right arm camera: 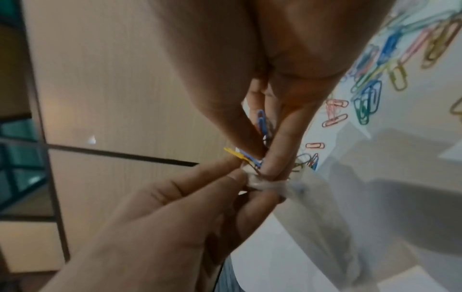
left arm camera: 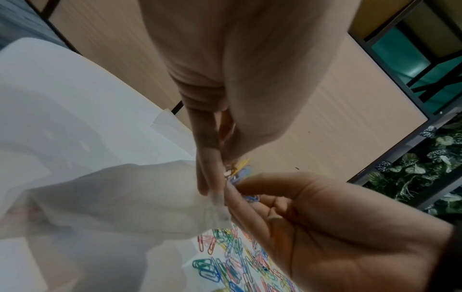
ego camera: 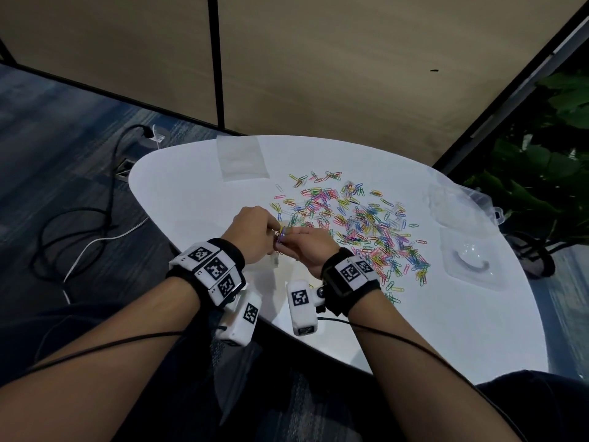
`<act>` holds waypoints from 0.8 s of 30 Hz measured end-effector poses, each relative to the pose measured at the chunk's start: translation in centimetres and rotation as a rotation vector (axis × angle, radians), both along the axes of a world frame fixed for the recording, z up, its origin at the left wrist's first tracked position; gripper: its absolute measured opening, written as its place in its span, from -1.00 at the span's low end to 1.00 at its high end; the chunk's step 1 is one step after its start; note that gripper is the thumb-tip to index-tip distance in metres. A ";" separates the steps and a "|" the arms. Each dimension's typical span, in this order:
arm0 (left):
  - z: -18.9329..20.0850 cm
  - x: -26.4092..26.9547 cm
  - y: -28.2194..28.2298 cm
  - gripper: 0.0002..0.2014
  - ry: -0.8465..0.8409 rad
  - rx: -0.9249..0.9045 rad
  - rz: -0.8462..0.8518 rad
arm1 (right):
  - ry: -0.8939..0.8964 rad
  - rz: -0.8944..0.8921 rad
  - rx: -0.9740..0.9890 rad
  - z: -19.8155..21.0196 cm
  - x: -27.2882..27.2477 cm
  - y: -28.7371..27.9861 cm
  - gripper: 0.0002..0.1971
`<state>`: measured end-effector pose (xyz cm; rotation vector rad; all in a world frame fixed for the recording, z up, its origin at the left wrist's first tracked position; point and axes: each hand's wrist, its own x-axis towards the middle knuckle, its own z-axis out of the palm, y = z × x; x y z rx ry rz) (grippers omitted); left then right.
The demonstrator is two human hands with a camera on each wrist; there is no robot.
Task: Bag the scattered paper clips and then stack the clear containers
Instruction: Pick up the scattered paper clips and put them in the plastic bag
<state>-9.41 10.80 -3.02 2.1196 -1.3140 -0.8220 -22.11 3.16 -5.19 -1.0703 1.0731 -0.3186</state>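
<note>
Colourful paper clips [ego camera: 360, 224] lie scattered over the white table [ego camera: 191, 193]. Both hands meet above its near left part. My left hand [ego camera: 273, 232] pinches the mouth of a clear plastic bag [left arm camera: 125, 197], which hangs down below it. My right hand [ego camera: 292, 233] pinches a small bunch of clips [right arm camera: 261, 120] right at the bag's mouth [right arm camera: 253, 178]. Some clips [left arm camera: 241, 170] stick out between the fingertips of both hands. Two clear containers [ego camera: 471, 260] [ego camera: 459, 199] sit apart at the table's right edge.
Another flat clear bag [ego camera: 242, 157] lies at the far side of the table. Cables [ego camera: 95, 224] trail over the floor on the left. A beige partition wall stands behind the table and green plants [ego camera: 541, 173] on the right.
</note>
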 end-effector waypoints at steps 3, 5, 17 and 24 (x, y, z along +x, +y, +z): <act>0.1 -0.3 0.0 -0.74 0.000 -0.017 0.010 | 0.128 0.055 -0.073 -0.4 -0.2 -0.3 -0.77; 0.1 -0.6 -0.1 -0.75 -0.005 -0.025 0.005 | 0.240 0.137 -0.196 -0.6 -0.2 -0.2 -0.91; 1.4 2.4 0.9 -0.69 -0.072 -0.009 0.116 | 0.053 0.338 -0.314 2.4 -0.5 -2.5 -0.81; 2.4 7.1 2.0 -0.71 -0.126 -0.045 0.275 | 0.552 0.819 -0.957 -3.0 2.7 -3.4 -0.62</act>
